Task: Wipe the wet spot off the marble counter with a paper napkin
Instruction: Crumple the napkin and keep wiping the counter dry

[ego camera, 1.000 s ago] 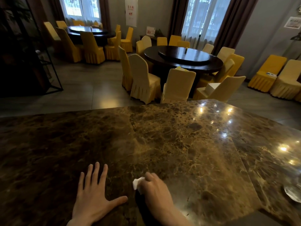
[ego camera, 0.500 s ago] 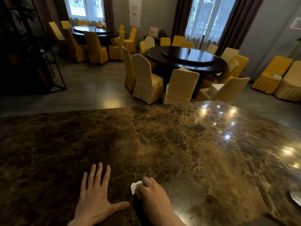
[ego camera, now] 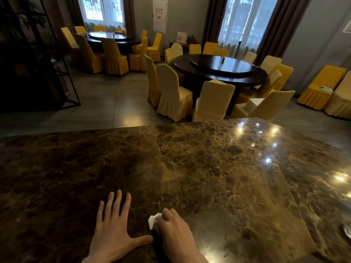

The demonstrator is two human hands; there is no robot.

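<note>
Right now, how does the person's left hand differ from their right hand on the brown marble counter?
The left hand lies flat with fingers spread and holds nothing; the right hand is curled, its fingers closed over a crumpled white paper napkin. The left hand shows its whole back, while the right hand hides most of the napkin, only a corner peeking out. Both are bare and rest on the brown marble counter, thumbs nearly meeting.

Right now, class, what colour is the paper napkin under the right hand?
White; the head view shows the paper napkin peeking from the right hand.

Dim room, bright windows (ego camera: 245, 21), ceiling-light glare on marble counter (ego camera: 266, 160).
</note>
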